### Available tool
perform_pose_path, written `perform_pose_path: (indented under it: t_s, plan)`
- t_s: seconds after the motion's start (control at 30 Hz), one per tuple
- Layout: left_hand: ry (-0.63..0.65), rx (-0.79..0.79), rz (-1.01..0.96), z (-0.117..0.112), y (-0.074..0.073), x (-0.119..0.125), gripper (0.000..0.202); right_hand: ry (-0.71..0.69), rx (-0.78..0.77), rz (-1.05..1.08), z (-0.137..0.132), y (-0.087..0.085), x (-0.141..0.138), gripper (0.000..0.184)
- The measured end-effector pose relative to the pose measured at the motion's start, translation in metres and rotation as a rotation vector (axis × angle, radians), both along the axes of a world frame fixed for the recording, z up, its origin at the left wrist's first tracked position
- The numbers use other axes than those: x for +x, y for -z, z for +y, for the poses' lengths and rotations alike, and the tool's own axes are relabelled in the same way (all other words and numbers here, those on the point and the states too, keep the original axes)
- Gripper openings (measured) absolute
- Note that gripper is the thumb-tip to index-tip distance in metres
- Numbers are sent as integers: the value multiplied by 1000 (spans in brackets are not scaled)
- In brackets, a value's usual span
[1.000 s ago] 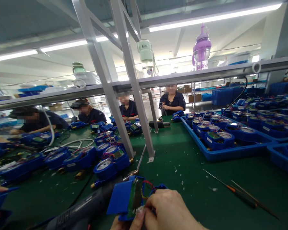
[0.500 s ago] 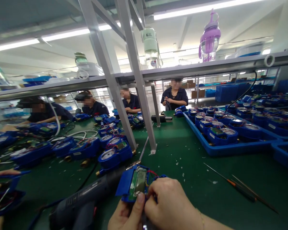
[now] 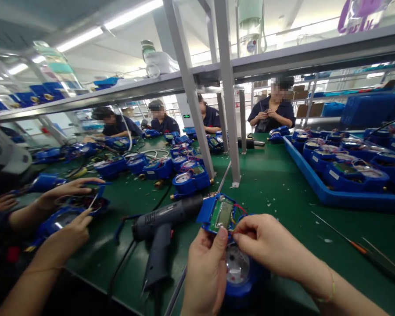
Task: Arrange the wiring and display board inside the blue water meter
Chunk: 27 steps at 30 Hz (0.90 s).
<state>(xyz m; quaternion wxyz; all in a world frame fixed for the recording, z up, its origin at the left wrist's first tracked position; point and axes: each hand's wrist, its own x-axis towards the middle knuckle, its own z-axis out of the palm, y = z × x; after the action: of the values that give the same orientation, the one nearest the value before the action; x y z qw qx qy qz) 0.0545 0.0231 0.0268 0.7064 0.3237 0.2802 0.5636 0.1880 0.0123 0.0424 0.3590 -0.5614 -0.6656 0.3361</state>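
Note:
In the head view my left hand (image 3: 206,267) grips a blue housing with a green circuit board and grey display (image 3: 223,214), thumb on its lower edge. Below the board lies the blue water meter (image 3: 238,263) with its round clear dial, partly covered by my hands. My right hand (image 3: 266,241) is closed, thumb and forefinger pinched at thin red and yellow wires (image 3: 239,210) beside the board. Its fingertips hide the wire ends. A dark heat gun (image 3: 164,228) lies left of the meter, its nozzle close to the blue housing.
A co-worker's hands (image 3: 69,228) work on another blue meter at left. More meters (image 3: 191,177) stand behind. A blue tray (image 3: 322,193) of meters is at right, near a thin screwdriver (image 3: 358,245). Grey shelf posts (image 3: 228,131) rise from the green table.
The view has swung left and down, so more of the co-worker, heat gun and meter dial shows. My hands keep their hold at the board and wires.

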Motion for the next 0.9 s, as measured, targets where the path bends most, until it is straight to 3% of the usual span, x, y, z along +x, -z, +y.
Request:
perform_pose_path:
  t_s: [0.27,0.57,0.7,0.9]
  plan:
    - [7,22,-1,-3,2,0,54,133,91,-86,-3,1,-10,15]
    - [9,26,-8,-2,0,0,52,46,128,-167,-7,-2,-3,14]
    - [-4,33,-2,-2,2,1,51,96,359,-379,-11,4,-6,8]
    - [-45,43,30,-2,5,3,53,91,617,-563,-15,11,-9,19]
